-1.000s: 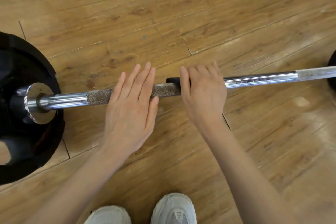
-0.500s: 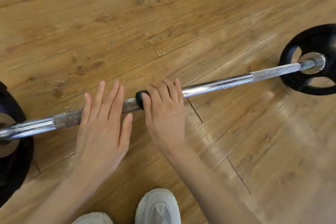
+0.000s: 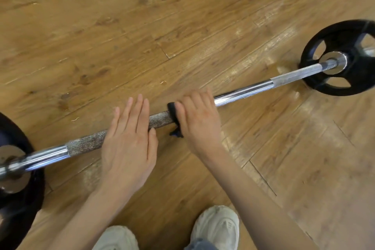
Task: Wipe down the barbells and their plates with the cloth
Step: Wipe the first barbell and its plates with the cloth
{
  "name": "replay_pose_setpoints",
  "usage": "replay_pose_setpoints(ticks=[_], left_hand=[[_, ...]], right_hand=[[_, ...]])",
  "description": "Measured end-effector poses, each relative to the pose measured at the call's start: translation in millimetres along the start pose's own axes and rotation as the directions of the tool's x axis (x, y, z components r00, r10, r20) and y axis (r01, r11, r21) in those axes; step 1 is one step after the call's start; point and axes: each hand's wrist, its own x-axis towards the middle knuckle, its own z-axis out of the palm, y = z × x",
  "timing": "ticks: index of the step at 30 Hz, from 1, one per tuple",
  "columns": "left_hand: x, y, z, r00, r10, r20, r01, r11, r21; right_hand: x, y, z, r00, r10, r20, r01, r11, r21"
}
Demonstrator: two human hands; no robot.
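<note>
A chrome barbell (image 3: pixel 243 92) lies slantwise across the wooden floor, with knurled patches along its shaft. One black plate (image 3: pixel 343 61) stands at its right end; another black plate (image 3: pixel 18 201) sits at the left edge, partly cut off. My left hand (image 3: pixel 129 144) rests flat on the knurled part with fingers straight. My right hand (image 3: pixel 197 119) is wrapped over the bar just to the right and grips a dark cloth (image 3: pixel 172 110) around it. Only the cloth's left edge and a small corner below the bar show.
Wooden plank floor (image 3: pixel 142 26) all around the bar. Two light sneakers, one (image 3: pixel 216 227) below my right arm and one (image 3: pixel 115 238) at the bottom middle, stand close to the bar on the near side.
The view has swung right, bringing the right plate fully in and pushing the left plate to the edge. My right hand with the cloth has shifted slightly right along the bar, away from the left hand.
</note>
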Motion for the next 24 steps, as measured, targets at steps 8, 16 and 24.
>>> replay_pose_setpoints(ticks=[8, 16, 24], left_hand=[[1.3, 2.2, 2.3, 1.000, -0.013, 0.005, 0.013, 0.999, 0.035], [21.9, -9.1, 0.2, 0.998, -0.068, 0.007, 0.068, 0.995, 0.070], [62.9, -11.8, -11.2, 0.980, -0.189, 0.058, 0.184, 0.980, 0.076]], right_hand=[[-6.1, 0.9, 2.6, 0.996, -0.082, -0.035, 0.084, 0.995, 0.048], [7.0, -23.8, 21.7, 0.995, -0.081, -0.059, 0.089, 0.986, 0.144], [30.6, 1.0, 30.4, 0.993, -0.082, -0.090, 0.091, 0.991, 0.096]])
